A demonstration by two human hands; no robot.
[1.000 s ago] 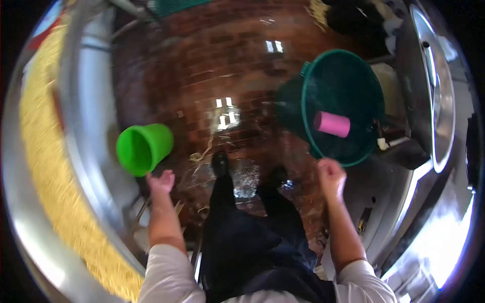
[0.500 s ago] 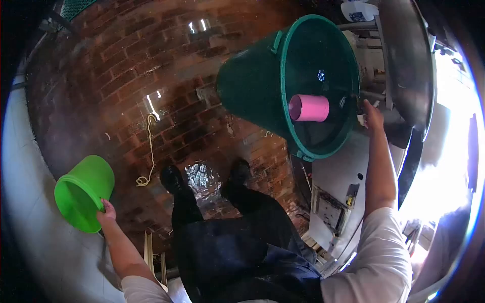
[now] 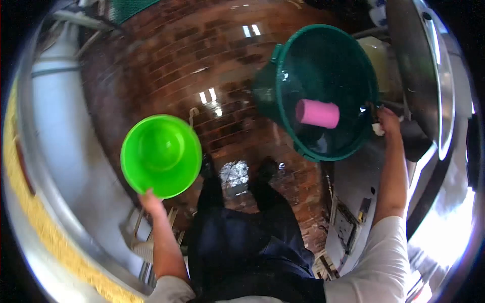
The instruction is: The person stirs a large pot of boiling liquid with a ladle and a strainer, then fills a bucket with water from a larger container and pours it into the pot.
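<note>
My left hand [image 3: 150,202] grips the rim of a bright green bucket [image 3: 188,151], tilted so that its inside faces me. A large dark green tub [image 3: 284,108] stands on the wet floor at the upper right. Inside it a pink cylindrical container [image 3: 321,113] lies on its side. My right hand [image 3: 388,121] is at the tub's right rim, fingers closed round a small dark and whitish piece that I cannot make out. My two dark shoes are on the floor below the tub and bucket.
Wet brick floor [image 3: 202,60] shines with reflections. A steel basin [image 3: 417,70] overhangs at the right, above a pale panel [image 3: 348,192]. Along the left runs a metal-edged surface holding yellow crumbly material [image 3: 55,232], beside a whitish wall [image 3: 65,121]. Green mesh [image 3: 129,9] shows at the top left.
The green bucket has moved right and up in view, its opening turned toward me. My right hand stays at the tub's rim. The whole view has shifted, showing more on the left.
</note>
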